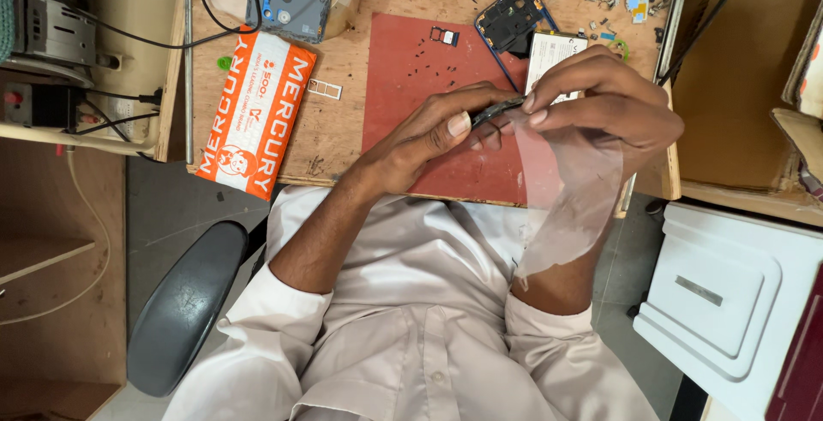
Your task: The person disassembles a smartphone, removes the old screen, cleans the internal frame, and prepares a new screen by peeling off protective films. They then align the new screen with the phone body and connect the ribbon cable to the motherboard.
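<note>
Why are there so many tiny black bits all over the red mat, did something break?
A blue phone frame lies opened on the wooden desk, and small dark screws are scattered loose across the red rectangular mat. Both hands, left and right, hold a dark part with clear film hanging.

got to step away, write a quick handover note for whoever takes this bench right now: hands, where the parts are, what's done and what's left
Left hand: over the red mat, thumb and fingers pinching one end of a small dark part.
Right hand: pinching the other end of the part, with a clear film hanging down from it toward the lap.
Parts: blue phone frame open at the top of the mat, white-labelled battery beside it, SIM tray and loose screws on the mat, orange box to the left.
Done: phone is apart, film mostly free.
Left: film is not fully off; the part is still in hand.
</note>
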